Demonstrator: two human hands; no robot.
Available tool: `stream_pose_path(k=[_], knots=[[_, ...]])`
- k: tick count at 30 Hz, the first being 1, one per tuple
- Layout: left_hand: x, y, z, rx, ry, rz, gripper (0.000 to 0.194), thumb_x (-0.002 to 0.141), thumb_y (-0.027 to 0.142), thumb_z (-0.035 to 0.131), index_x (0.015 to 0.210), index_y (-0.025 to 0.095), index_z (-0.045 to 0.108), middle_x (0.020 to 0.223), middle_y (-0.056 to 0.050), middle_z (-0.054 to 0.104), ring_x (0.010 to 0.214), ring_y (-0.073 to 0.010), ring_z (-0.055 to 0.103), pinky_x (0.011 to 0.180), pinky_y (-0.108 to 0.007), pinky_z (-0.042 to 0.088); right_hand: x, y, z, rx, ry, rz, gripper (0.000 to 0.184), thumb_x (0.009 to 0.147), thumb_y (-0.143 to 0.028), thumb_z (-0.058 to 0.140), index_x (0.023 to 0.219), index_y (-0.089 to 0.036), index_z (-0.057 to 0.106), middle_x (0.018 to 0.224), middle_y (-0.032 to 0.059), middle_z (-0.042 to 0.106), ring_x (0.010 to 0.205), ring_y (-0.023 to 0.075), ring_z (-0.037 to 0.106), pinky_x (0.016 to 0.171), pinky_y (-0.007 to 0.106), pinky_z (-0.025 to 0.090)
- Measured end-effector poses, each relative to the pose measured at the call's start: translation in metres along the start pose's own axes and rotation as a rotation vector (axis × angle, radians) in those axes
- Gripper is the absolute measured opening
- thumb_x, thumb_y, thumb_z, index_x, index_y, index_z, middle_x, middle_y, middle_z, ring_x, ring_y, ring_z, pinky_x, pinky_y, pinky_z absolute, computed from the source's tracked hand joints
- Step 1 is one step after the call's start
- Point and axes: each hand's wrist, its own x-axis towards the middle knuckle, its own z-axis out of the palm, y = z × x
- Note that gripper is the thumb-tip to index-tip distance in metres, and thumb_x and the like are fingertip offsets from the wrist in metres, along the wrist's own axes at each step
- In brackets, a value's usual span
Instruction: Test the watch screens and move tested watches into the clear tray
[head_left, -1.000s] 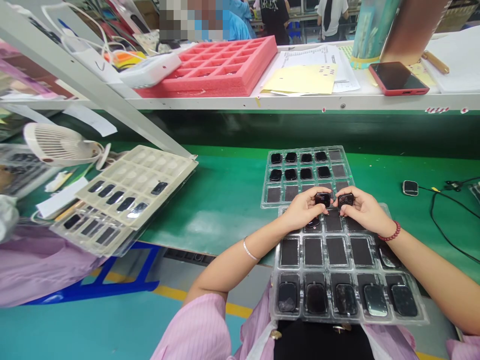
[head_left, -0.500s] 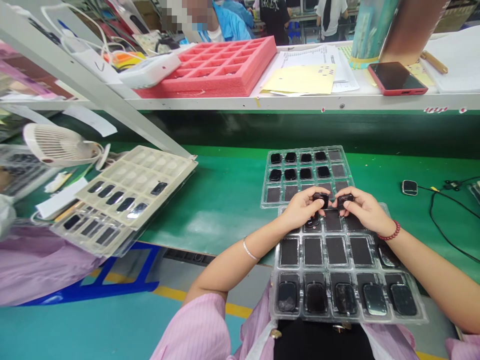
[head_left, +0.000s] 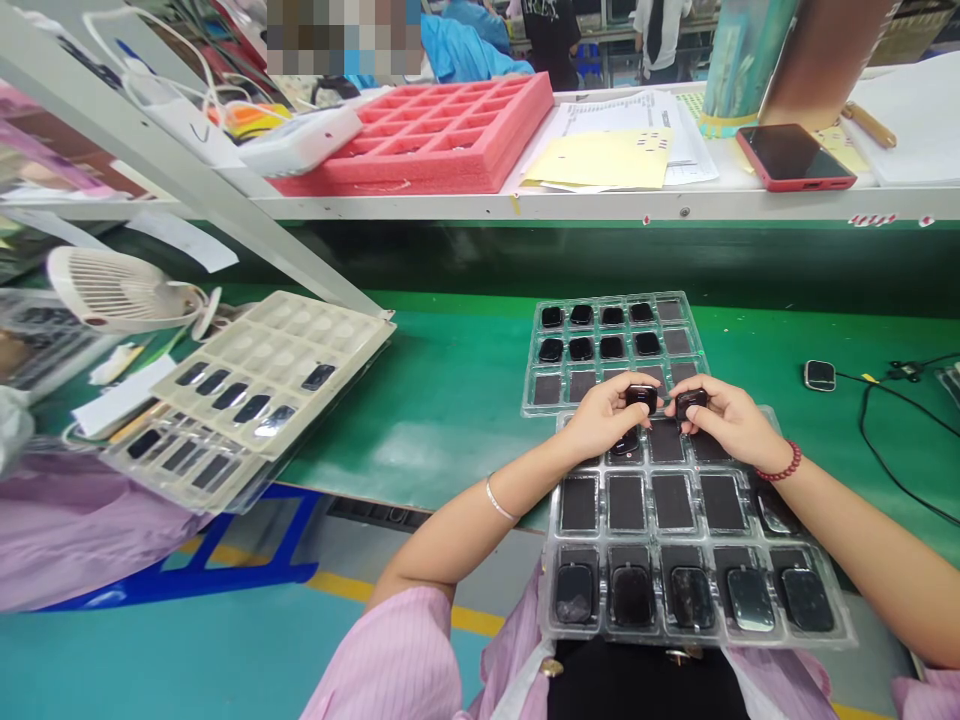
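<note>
Left hand has its grip closed on a black watch, right hand is pinching a second watch, both by the far end of that clear tray.

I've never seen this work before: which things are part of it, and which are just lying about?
Seemingly part of it:
dark gadget in left hand
second dark gadget in right hand
nearer clear tray
farther clear tray

Seemingly just lying about:
phone
desk fan
yellow paper

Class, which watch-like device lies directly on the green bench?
The silver-edged device right of the right hand, beside the black cable; the others are in trays or held.
</note>
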Motion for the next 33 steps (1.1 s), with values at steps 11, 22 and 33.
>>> stream_pose_path(k=[11,22,33], knots=[[0.0011,-0.0026,0.0005,0.065,-0.023,-0.014,0.043,0.083,0.014,0.051,0.126,0.016,0.053,0.107,-0.01,0.068,0.079,-0.0162,0.07,0.059,-0.022,0.049,-0.0001,-0.0033,0.0027,-0.057,0.005,-0.023,0.017,0.082,-0.017,0.058,0.099,-0.021,0.06,0.088,0.0037,0.068,0.069,0.0167,0.063,0.066,0.032,0.054],[-0.0003,-0.0039,-0.0006,0.022,-0.026,0.003,0.053,0.075,0.005,0.052,0.127,0.018,0.051,0.11,-0.009,0.068,0.082,-0.0145,0.07,0.083,-0.033,0.053,-0.0003,-0.0047,0.0026,-0.06,0.002,-0.034,0.019,0.081,-0.019,0.061,0.1,-0.022,0.06,0.092,0.0045,0.069,0.072,0.0188,0.064,0.067,0.034,0.055],[0.0035,-0.0086,0.0007,-0.108,0.0,-0.004,0.055,0.066,0.002,0.059,0.118,0.018,0.053,0.098,-0.004,0.069,0.077,-0.0122,0.067,0.079,-0.03,0.052,-0.0008,-0.0015,0.003,-0.028,-0.013,-0.015,0.02,0.084,-0.02,0.059,0.103,-0.024,0.06,0.092,0.0043,0.068,0.073,0.0193,0.065,0.068,0.035,0.056]])
